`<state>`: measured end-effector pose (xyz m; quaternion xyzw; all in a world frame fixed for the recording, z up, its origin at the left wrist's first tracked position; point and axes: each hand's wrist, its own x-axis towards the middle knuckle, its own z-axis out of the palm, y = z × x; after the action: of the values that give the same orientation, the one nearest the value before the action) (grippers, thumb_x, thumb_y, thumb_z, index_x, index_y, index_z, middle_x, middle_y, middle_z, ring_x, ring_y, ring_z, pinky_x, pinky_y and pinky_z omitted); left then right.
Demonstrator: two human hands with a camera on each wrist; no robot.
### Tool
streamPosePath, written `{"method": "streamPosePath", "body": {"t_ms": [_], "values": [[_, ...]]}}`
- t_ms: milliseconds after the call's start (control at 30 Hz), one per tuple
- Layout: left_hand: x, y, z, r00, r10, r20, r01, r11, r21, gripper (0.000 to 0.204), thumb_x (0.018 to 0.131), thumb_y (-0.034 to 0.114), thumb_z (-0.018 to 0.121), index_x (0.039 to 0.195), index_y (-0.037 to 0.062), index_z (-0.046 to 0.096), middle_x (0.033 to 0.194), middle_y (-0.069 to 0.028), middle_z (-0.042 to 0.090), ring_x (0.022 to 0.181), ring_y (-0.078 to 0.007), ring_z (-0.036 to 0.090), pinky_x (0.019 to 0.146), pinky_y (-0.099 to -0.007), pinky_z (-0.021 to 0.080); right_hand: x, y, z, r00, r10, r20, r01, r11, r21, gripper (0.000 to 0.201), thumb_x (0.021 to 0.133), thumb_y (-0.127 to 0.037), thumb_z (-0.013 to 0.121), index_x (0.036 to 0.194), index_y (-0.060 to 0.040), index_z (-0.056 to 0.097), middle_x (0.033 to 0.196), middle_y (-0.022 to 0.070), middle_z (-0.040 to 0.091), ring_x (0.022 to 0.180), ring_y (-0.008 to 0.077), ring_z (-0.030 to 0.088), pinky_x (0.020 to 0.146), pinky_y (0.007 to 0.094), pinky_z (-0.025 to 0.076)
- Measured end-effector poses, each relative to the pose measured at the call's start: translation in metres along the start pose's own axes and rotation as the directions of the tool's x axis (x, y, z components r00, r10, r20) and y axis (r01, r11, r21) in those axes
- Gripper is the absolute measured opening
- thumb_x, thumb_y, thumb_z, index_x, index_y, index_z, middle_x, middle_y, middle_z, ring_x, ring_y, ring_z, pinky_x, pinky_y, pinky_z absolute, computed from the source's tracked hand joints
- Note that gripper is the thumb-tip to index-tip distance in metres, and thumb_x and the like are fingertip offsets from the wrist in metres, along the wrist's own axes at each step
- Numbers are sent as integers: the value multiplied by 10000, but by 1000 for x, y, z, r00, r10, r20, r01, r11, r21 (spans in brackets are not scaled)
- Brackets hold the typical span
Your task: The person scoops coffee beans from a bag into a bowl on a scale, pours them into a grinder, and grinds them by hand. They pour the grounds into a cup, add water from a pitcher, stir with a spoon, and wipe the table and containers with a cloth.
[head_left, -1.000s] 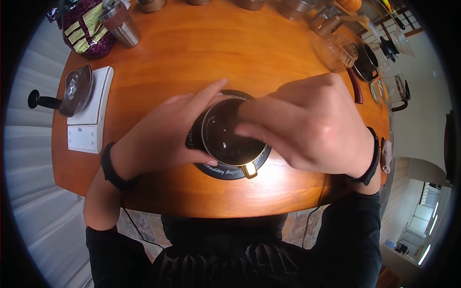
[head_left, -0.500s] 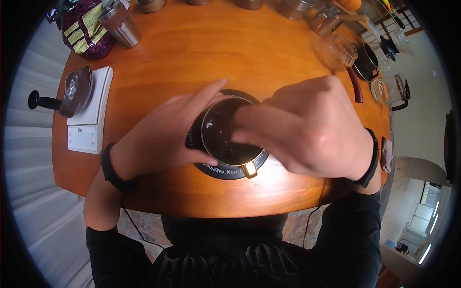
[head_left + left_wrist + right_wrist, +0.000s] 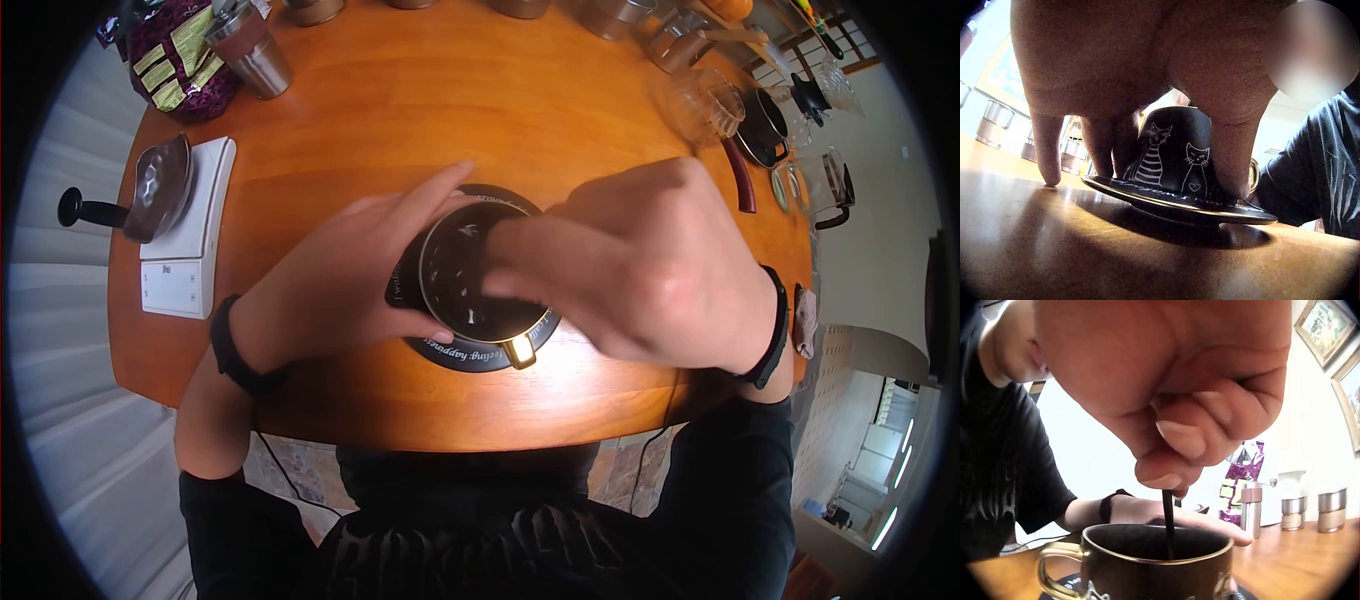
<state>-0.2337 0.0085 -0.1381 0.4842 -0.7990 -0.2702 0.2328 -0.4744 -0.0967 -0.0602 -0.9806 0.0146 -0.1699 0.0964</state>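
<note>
A black cup point(image 3: 1175, 147) with white cat drawings, a gold rim and a gold handle point(image 3: 521, 351) stands on a black lettered saucer point(image 3: 470, 357). Dark liquid point(image 3: 455, 285) with small highlights shows inside it. My left hand point(image 3: 335, 285) straddles the cup, thumb on the near side and fingers on the far side, fingertips down at the saucer; one finger reaches out past it. Above the rim, my right hand point(image 3: 640, 265) pinches a thin dark stirrer point(image 3: 1169, 519) that stands nearly upright in the cup. Its lower end is hidden inside.
To the left, a white scale point(image 3: 185, 250) carries a dark dish point(image 3: 160, 190) with a black-handled tool beside it. A steel tumbler point(image 3: 250, 55) and a purple bag point(image 3: 175, 60) stand at the back left. Glass carafes point(image 3: 705, 110) and a black pot point(image 3: 765, 130) line the right side.
My right fingers have shifted slightly over the cup and look blurred, and the highlights on the liquid have moved about. My left hand has kept its place around the cup.
</note>
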Motion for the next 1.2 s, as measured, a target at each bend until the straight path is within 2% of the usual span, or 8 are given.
{"method": "streamPosePath", "body": {"t_ms": [100, 233, 367, 600, 767, 867, 1000, 1200], "values": [[-1, 0, -1, 1000, 11, -7, -11, 1000, -4, 1197, 698, 319, 951, 1621, -4, 261, 1467, -190, 595, 1358, -387, 555, 1144, -464, 411, -2, 3, -10, 997, 76, -11, -76, 996, -44, 173, 821, -166, 844, 856, -33, 740, 586, 87, 606, 508, 270, 629, 458, 399, 462], [-2, -1, -1, 1000, 11, -6, -11, 1000, -8, 1201, 695, 319, 953, 1620, -7, 259, 1468, -190, 595, 1367, -386, 548, 1147, -465, 411, -8, 2, -29, 982, 39, 185, -53, 996, 70, 164, 832, -150, 836, 855, -19, 741, 598, 95, 629, 507, 259, 641, 469, 385, 491], [1, 1, -1, 1000, 8, 0, -8, 1000, -22, 1201, 695, 322, 951, 1620, -6, 260, 1475, -188, 588, 1377, -385, 539, 1151, -462, 408, -2, -5, -9, 994, -33, 104, 11, 978, 209, 172, 839, -144, 833, 871, -5, 737, 607, 96, 638, 504, 254, 638, 463, 368, 496], [-2, 1, -2, 1000, 2, 5, -2, 1000, -8, 1201, 697, 323, 947, 1624, -3, 256, 1487, -191, 576, 1379, -388, 537, 1155, -460, 404, 1, -1, -12, 994, 106, 9, -105, 989, -106, 140, 827, -141, 830, 839, -40, 733, 585, 90, 607, 495, 266, 625, 462, 381, 464], [-2, 1, -2, 1000, -4, 11, 4, 1000, -17, 1202, 699, 322, 946, 1628, 5, 253, 1485, -190, 578, 1376, -388, 539, 1159, -461, 400, -5, 0, -25, 990, 37, 139, -48, 996, 78, 154, 834, -159, 832, 841, -34, 742, 581, 82, 611, 486, 258, 620, 456, 375, 460], [0, 0, -1, 1000, 6, 2, -6, 1000, -25, 1203, 697, 324, 947, 1630, 12, 254, 1482, -189, 581, 1371, -389, 542, 1159, -463, 400, -2, -6, -10, 996, -28, 81, 13, 985, 173, 181, 831, -171, 839, 892, -22, 757, 575, 70, 597, 480, 248, 605, 443, 359, 452], [1, 2, -1, 1000, -21, 12, 21, 1000, -6, 1205, 694, 327, 949, 1630, 17, 256, 1478, -187, 586, 1371, -388, 542, 1157, -464, 400, 0, -3, 5, 999, 36, -40, -36, 999, 13, 163, 822, -153, 840, 864, -31, 741, 564, 72, 582, 486, 251, 603, 447, 375, 451], [-1, -1, -1, 1000, 14, 1, -14, 1000, -11, 1218, 690, 335, 954, 1628, 10, 249, 1483, -183, 585, 1376, -384, 540, 1156, -461, 398, -6, 1, -25, 987, 99, 124, -100, 995, 3, 154, 826, -149, 836, 839, -35, 734, 572, 86, 601, 495, 262, 618, 467, 377, 469]]}}
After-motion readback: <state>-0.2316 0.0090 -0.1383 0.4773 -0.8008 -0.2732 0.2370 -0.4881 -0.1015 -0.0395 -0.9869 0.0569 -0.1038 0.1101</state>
